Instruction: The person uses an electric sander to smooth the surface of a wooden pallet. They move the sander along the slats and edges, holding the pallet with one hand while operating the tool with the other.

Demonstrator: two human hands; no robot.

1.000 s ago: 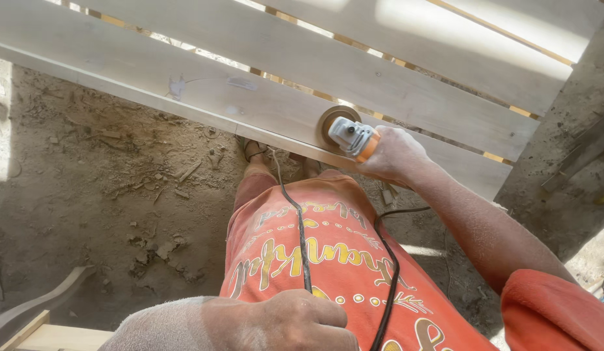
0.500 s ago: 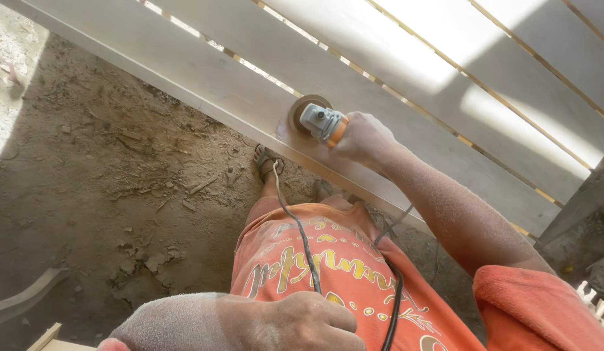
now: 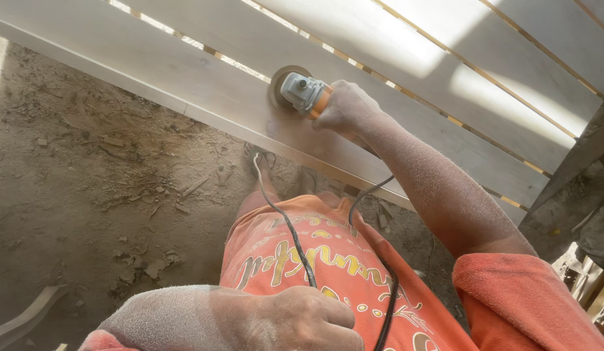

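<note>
Nearest the camera, at 6 o'clock: left hand [image 3: 308, 318], dusted pale, closed in a loose fist on the person's lap; the black power cord [image 3: 285, 224] runs up from under its knuckles, though whether the fingers actually clamp it cannot be told. The lap is covered by orange shorts [image 3: 328, 266] with yellow lettering. A second loop of the cord drops along the right side of the shorts toward 5 o'clock.

At 9 o'clock, bare dirt floor [image 3: 100, 195] strewn with chips and wood scraps. A curved pale offcut [image 3: 22, 315] lies at 8 o'clock near the frame edge.

Further out, toward 12 o'clock: right hand [image 3: 347, 107], arm coated in fine dust, wrapped tight around the orange body of an angle grinder [image 3: 302, 92]. The grinder's grey head and round disc sit flat against a long pale wooden plank [image 3: 185, 78], just in from its lower edge.

Farthest, from 12 to 2 o'clock: more parallel slats [image 3: 445, 58] with narrow gaps between them, crossed by bright sun patches.
</note>
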